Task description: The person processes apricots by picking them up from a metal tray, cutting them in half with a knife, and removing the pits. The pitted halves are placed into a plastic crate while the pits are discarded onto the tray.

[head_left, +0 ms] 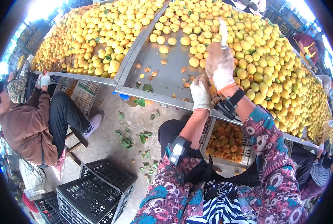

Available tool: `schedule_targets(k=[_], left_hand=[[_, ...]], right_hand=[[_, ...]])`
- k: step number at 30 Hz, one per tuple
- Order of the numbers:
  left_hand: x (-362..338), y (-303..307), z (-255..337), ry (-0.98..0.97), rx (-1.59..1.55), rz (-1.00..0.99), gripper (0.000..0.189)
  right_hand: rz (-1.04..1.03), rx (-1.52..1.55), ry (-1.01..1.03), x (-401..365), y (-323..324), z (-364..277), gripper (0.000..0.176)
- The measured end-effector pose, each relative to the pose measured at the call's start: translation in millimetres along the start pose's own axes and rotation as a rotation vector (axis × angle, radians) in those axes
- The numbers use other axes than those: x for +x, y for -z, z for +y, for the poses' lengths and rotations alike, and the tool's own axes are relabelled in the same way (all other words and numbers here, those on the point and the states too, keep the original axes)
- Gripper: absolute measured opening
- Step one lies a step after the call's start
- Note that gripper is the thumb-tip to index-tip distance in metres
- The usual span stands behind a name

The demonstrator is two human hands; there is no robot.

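Observation:
My right hand (220,66), in a soiled pale glove, is closed around a knife (223,33) whose light blade points away from me over the apricots (261,61). Close beside it, lower and to the left, my left hand (201,94) is gloved too, with its fingers curled. A bit of orange shows between the two hands, but what the left fingers hold is hidden. Both hands are above the near edge of the metal table (147,56). Loose apricot pits (154,73) lie on the bare metal to their left.
Below the table edge, a crate (248,152) holds halved apricots (225,141). A metal divider (138,43) separates another apricot heap (99,33). At left sits a co-worker (28,119) with gloved hands. Black crates (90,192) and fallen leaves (127,142) are on the floor.

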State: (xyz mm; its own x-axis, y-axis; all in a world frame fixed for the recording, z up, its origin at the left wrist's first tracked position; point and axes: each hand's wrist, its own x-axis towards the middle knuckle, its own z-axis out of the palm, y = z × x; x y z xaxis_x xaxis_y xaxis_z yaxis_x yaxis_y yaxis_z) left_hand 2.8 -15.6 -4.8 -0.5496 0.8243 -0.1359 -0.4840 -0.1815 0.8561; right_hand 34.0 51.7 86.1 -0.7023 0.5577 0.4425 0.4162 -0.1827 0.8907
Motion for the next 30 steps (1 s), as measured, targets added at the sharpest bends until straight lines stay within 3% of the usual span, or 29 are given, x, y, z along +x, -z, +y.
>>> schedule_targets(k=[4, 5, 6, 9, 11, 15, 18, 19, 21, 24, 26, 27, 30], left_hand=[[-6, -10, 17, 0.087, -0.084, 0.076, 0.017], [-4, -11, 17, 0.054, -0.094, 0.074, 0.017], [-3, -12, 18, 0.021, -0.103, 0.071, 0.017], [-15, -16, 43, 0.209, -0.127, 0.106, 0.022], [-10, -14, 41, 0.158, -0.17, 0.088, 0.028], [1, -14, 34, 0.102, -0.24, 0.147, 0.039], [17, -11, 32, 0.198, -0.215, -0.003, 0.035], [20, -22, 29, 0.089, -0.377, 0.047, 0.035], [17, -18, 28, -0.227, -0.023, -0.01, 0.042], [0, -8, 49, 0.14, -0.25, -0.016, 0.06], [4, 13, 57, 0.342, -0.431, -0.137, 0.043], [12, 0, 50, 0.157, -0.387, 0.094, 0.038], [9, 7, 68, 0.346, -0.198, 0.128, 0.03]], right_hand=[[0.375, -2.508, 0.931, -12, -11, 2, 0.026], [0.414, -2.562, 1.196, -5, 0, 8, 0.028], [0.411, -2.531, 1.225, -5, 1, 7, 0.028], [0.426, -2.39, 1.26, -8, -4, -4, 0.029], [0.462, -2.225, 1.219, -7, -14, -12, 0.031], [0.397, -2.269, 1.315, -2, -4, -17, 0.032], [0.259, -2.34, 1.371, 11, -2, -3, 0.031], [0.248, -2.288, 1.427, 18, -2, 4, 0.031], [0.143, -2.268, 1.603, 35, -5, 2, 0.028], [0.034, -2.485, 1.475, 32, -4, 18, 0.024], [-0.002, -2.511, 1.54, 23, -9, 32, 0.024], [-0.009, -2.538, 1.488, 14, -16, 39, 0.026], [-0.006, -2.613, 1.357, -20, -28, 73, 0.028]])
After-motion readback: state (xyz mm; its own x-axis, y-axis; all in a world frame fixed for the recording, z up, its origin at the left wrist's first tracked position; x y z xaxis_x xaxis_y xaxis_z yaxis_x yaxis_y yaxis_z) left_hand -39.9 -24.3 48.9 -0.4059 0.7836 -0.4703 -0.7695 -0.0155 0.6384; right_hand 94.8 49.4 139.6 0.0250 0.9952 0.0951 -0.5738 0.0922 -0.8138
